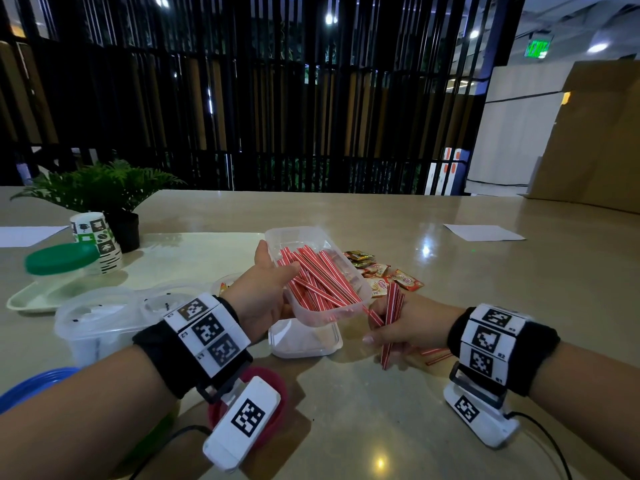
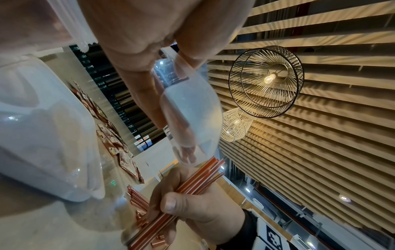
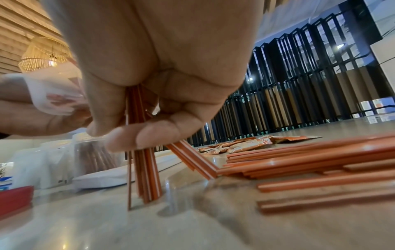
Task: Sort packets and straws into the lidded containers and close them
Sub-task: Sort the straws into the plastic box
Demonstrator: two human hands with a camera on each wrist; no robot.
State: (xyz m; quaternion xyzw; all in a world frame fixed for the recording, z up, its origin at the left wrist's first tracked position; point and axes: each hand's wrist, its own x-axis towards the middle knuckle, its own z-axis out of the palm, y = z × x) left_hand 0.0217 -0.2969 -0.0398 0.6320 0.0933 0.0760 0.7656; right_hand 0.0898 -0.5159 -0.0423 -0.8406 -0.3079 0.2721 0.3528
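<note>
The left hand [image 1: 258,296] is gripping the clear container [image 1: 320,271], tilting its open mouth toward five o'clock, seemingly so straws can slide in. The right hand [image 1: 408,325], knuckles up, is clutching a straw bundle [image 1: 389,327] upright, ends tapping the surface [image 1: 450,271], likely to square them. Packets [image 1: 384,271] are lying at one o'clock.

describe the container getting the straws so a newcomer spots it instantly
On the beige table, look just beyond the two hands at its near edge. The left hand holds a clear rectangular plastic tub tilted above the surface. Unlike the other clear containers nearby, it is lidless and filled with red-and-white striped straws.
</note>
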